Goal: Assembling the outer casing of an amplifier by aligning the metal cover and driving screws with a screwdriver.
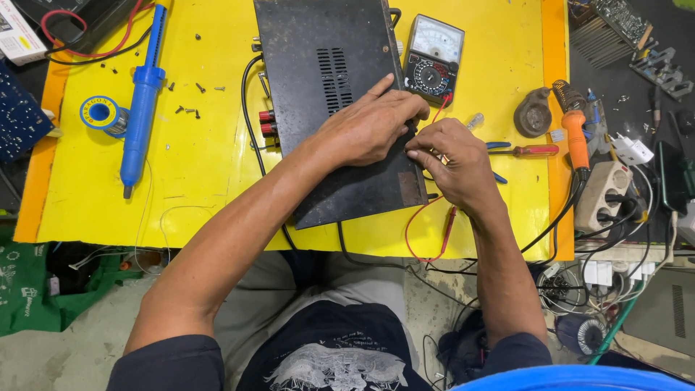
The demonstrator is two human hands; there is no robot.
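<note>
A person sits at a table (94, 210) with a bright yellow top, and both bare arms reach out over it. Close to the person's body, a thin red wire (416, 232) loops off the near edge of the table. Just past that lies a flat black metal box with air slots on top (326, 80); it sits in the middle of the table and is turned a little to one side. The left hand (365, 130) rests flat on the right part of the box with its fingers bent down at the box's right edge. The right hand (452, 163) is just beside that same edge, with its fingertips pinched together and touching the left fingers; I cannot tell what tiny thing they pinch. Right next to the right hand lies a small screwdriver with a red handle (532, 150). An orange-handled soldering iron (577, 137) is near the right edge, and a white power strip with plugs (604, 195) sits off the table beside it. On the left side lie a long blue plastic solder sucker (141, 101), a blue spool of solder wire (101, 114) and some small dark screws (188, 111). Farther back, touching the box's far right side, stands a black meter with a white dial face (433, 58).
</note>
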